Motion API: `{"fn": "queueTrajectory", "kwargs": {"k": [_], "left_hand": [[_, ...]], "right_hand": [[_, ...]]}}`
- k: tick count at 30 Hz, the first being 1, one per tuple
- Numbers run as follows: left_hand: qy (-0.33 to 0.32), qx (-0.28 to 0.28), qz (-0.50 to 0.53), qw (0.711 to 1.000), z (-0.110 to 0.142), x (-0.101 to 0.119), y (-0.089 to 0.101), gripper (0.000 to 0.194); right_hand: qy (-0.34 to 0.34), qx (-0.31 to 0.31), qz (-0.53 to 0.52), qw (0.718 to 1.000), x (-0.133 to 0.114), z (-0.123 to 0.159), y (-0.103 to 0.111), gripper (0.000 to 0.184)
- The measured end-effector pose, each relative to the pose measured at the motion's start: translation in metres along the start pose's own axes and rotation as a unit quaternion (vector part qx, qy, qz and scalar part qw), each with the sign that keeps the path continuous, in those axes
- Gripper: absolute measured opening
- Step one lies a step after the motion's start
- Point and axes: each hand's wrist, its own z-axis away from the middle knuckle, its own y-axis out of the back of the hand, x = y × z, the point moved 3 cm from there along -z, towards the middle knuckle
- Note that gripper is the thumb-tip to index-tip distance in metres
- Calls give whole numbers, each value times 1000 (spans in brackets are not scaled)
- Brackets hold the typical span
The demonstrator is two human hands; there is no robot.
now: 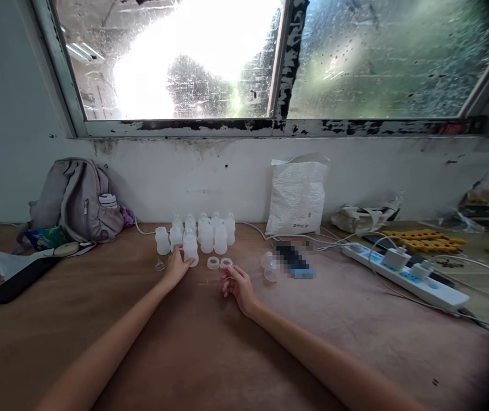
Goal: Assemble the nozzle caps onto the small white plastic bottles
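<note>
My left hand (177, 268) is closed around the lower part of a translucent white baby bottle (190, 251), which stands upright on the brown table (210, 354). Behind and beside it stand several similar bottles (207, 235), some topped with teats. At the left of the group is a bottle without a teat (162, 241), and a small clear teat-like piece (160, 264) lies in front of it. My right hand (238, 288) hovers with loosely curled, parted fingers. Its fingertips are close to a white ring (226, 262); a second ring (213, 263) lies to the left.
Clear dome-shaped caps (270, 267) and a partly blurred dark object (293, 260) lie right of my hands. Further right are a power strip (407, 277) with cables and yellow parts (419, 240). A white bag (298, 197), a backpack (79, 200) and a black flat object (17, 282) are also there.
</note>
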Motion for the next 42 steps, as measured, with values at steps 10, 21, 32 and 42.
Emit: {"fn": "queueTrajectory", "kwargs": {"k": [10,21,32,42], "left_hand": [[7,63,-34,997,-23,-2,-14,40],[12,72,-55,996,-25,1,-19,25],[-182,70,-246,949,29,-9,35,27],[-134,19,-296,946,23,-27,42,26]], "right_hand": [[3,-28,24,999,0,0,-2,33],[-1,-55,59,997,2,2,-4,32],[265,-11,629,731,-33,-4,20,20],[251,-52,736,627,-20,-14,28,15]]}}
